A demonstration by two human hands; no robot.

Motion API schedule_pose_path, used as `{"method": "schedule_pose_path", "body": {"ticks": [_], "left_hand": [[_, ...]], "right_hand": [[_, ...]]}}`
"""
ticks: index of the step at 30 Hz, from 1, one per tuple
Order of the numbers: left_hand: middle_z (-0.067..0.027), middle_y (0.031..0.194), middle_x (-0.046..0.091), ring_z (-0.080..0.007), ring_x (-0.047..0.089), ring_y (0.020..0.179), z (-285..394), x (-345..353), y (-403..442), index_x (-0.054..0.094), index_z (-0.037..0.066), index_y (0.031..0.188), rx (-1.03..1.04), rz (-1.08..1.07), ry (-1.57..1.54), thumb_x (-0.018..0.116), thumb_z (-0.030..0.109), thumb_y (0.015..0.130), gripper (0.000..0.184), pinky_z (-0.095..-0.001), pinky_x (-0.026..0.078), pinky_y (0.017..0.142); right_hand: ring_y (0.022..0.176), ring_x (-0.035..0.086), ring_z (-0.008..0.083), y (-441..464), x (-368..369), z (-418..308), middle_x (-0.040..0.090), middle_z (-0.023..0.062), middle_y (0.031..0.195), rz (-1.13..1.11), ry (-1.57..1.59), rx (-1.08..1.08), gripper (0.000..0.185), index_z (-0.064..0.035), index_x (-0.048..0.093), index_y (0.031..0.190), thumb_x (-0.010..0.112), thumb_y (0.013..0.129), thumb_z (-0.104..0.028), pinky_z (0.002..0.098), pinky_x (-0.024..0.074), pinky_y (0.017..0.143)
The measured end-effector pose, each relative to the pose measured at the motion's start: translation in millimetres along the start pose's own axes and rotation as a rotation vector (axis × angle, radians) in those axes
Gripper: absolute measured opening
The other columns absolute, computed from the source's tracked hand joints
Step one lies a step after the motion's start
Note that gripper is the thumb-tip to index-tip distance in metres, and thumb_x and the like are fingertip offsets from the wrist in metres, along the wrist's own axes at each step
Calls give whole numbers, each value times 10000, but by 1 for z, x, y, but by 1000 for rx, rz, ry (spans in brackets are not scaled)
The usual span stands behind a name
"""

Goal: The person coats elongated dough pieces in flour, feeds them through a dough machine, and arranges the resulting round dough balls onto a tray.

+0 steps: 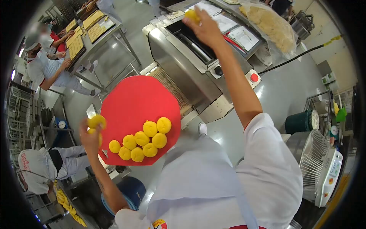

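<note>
My left hand (90,136) is at the left edge of a red board (139,103), closed around yellow dough pieces (97,121); it is slightly blurred. Several round yellow dough pieces (142,138) lie in a cluster on the lower part of the board. Up at the top centre, my right hand (206,28) holds one yellow dough piece (192,15) between its fingers, over the dark opening of a steel machine (187,70).
A red button (254,77) sits on the machine's right side. Papers (243,37) and a plastic bag of dough (271,28) lie behind it. Co-workers stand by a tray table (89,45) at upper left. Blue bin (131,192) below; guarded mixer (314,160) at right.
</note>
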State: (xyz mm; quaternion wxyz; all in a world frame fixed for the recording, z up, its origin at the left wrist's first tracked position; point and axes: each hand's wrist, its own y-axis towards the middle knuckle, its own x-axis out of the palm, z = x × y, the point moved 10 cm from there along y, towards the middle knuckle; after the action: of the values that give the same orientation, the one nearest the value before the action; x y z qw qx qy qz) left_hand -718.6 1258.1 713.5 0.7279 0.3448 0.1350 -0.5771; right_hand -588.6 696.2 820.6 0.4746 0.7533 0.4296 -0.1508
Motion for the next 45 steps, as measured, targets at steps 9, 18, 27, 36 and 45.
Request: {"method": "schedule_pose_path", "body": {"ticks": [9,18,27,36,45], "left_hand": [[-94,1058,683,-136,643,910,239,174,10,654,-6,1153,-125,42,-747,595,266,998,318,-302,534,807],[-83,1068,630,-188,604,952,142,261,-60,584,16,1212,-556,7,-1317,498,431,1021,465,-341,527,831],[-177,1496,416,-298,392,1382,103,145,-58,434,36,1450,-294,46,-396,612,372,963,618,-434,303,1142],[-264,1190,590,-383,522,1199,-113,33,-156,569,-69,1170,-349,169,327,800,324,813,579,-468,375,1058],[-111,1085,592,-233,600,996,-98,-18,-152,545,55,1251,-335,558,-1600,502,14,844,412,-464,522,889]], "right_hand": [[913,678,213,-67,-44,-96,686,116,1096,-42,601,-371,432,-89,641,1264,742,856,-187,321,538,805],[1045,656,288,-77,-39,14,591,178,1284,-3,-51,-291,485,-73,638,1272,716,881,-348,406,539,850],[760,701,299,-25,-51,-44,712,177,898,24,328,-67,270,-38,717,1051,589,962,-259,342,538,690],[937,677,336,-10,64,-24,705,174,1060,-105,-68,-278,375,-28,652,1188,452,1018,-295,427,528,843],[1402,340,311,-334,260,-263,421,179,1467,-956,42,-624,576,-42,620,1228,711,838,-456,521,218,1147]]}}
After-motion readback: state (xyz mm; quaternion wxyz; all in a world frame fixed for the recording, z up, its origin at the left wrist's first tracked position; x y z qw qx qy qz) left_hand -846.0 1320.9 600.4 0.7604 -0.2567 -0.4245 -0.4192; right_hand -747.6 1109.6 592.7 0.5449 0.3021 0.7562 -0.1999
